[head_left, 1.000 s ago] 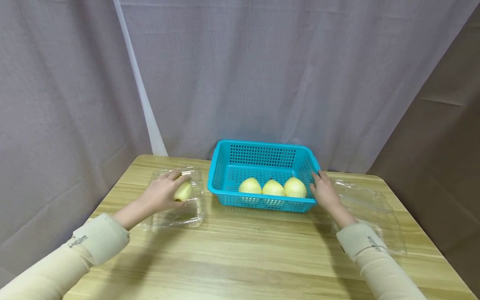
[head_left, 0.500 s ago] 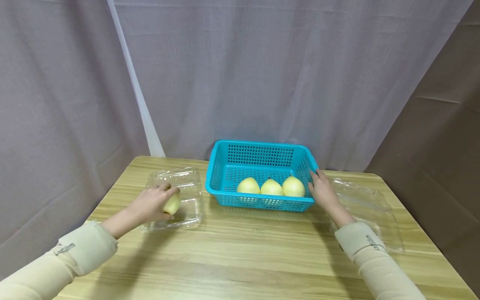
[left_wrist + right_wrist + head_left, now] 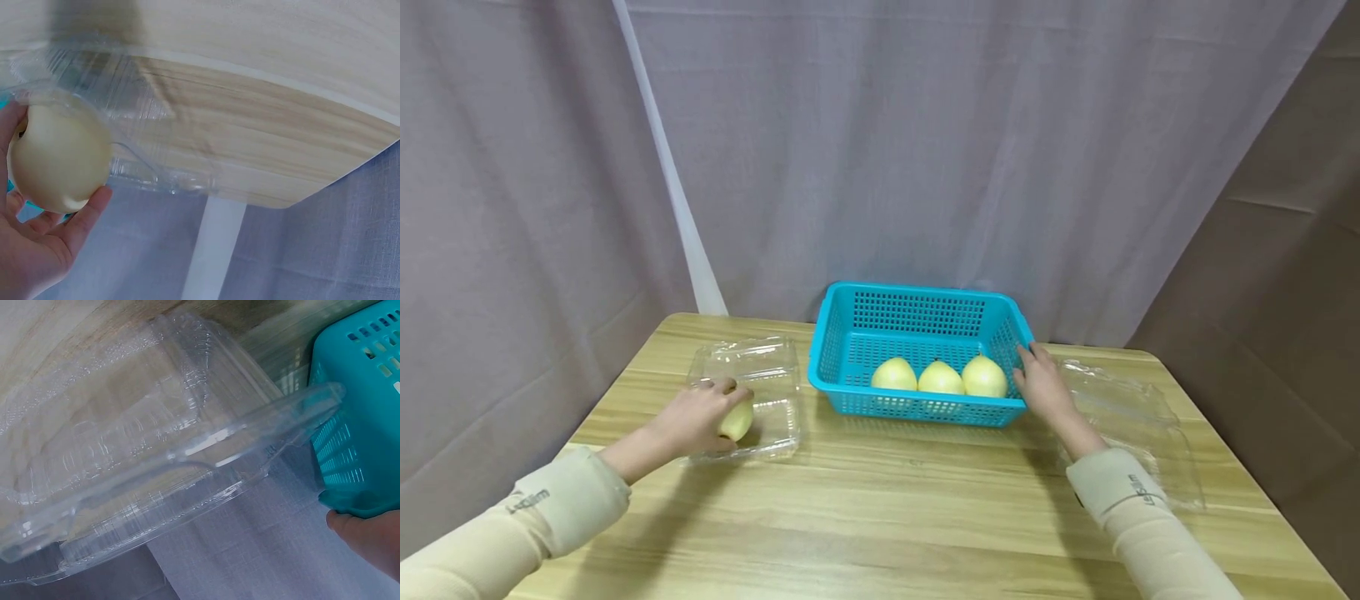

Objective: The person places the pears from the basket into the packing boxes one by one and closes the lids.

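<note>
woodgrain table (image 3: 880, 508): smooth round pear (image 3: 735, 421) in left grip (image 3: 694, 422)

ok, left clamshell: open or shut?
Open. The clamshell lies spread flat on the table, and the left hand holds a pear in its near half.

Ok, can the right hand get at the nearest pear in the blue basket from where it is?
Probably yes: the right hand rests on the basket's right end, the top is open, and the nearest pear lies uncovered just inside.
</note>
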Available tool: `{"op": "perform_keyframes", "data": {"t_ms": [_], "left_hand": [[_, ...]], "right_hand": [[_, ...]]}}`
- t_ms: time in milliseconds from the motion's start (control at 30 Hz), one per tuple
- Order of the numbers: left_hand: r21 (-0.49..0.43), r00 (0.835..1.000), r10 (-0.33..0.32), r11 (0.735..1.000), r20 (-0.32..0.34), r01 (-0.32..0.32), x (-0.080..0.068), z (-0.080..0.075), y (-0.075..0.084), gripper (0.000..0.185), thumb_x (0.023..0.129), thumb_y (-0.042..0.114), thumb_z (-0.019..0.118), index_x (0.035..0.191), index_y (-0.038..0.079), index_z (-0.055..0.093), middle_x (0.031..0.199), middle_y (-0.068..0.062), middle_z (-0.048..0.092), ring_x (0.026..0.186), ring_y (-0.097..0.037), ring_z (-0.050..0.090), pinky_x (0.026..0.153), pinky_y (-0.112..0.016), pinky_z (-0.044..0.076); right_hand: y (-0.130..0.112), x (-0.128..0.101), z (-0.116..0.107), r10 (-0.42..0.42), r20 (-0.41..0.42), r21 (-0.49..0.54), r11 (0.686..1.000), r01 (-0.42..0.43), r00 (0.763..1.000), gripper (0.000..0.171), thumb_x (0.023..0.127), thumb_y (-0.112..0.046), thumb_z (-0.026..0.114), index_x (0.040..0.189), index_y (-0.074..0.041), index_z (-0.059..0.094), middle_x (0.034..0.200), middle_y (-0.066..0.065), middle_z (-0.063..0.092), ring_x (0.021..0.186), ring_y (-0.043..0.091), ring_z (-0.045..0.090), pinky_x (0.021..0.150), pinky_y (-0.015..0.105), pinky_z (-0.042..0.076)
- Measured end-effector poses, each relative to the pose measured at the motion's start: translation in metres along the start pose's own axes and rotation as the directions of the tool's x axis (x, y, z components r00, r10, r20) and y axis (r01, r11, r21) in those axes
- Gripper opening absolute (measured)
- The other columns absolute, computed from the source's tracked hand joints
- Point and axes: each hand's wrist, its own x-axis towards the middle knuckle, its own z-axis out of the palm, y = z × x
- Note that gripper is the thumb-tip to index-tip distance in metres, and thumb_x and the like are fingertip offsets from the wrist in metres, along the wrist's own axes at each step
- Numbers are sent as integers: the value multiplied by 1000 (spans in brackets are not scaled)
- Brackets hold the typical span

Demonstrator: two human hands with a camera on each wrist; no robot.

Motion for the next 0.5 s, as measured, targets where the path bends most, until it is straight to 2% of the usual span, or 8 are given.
{"op": "perform_keyframes", "data": {"t_ms": [267, 500], "left_hand": [[18, 999, 34, 999, 1, -34, -3, 5, -3, 69, 56, 24, 88, 116, 7, 61, 104, -18, 61, 84, -33, 62, 65, -44, 56], [28, 998, 60, 998, 28, -61, -3, 8, -8, 66, 56, 23, 89, 114, 8, 61, 100, -17, 61, 78, -30, 63, 62, -41, 56]], "right_hand": [[1, 1, 1, -4, -7, -2, 1000, 4, 1000, 46, 94, -6, 45, 132, 19, 37, 140, 41, 27, 130, 55, 27, 108, 62, 26], [0, 1, 0, 4, -2, -1, 1000, -4, 1000, 46, 94, -6, 45, 132, 19, 37, 140, 41, 27, 131, 55, 26, 108, 62, 25]]}}
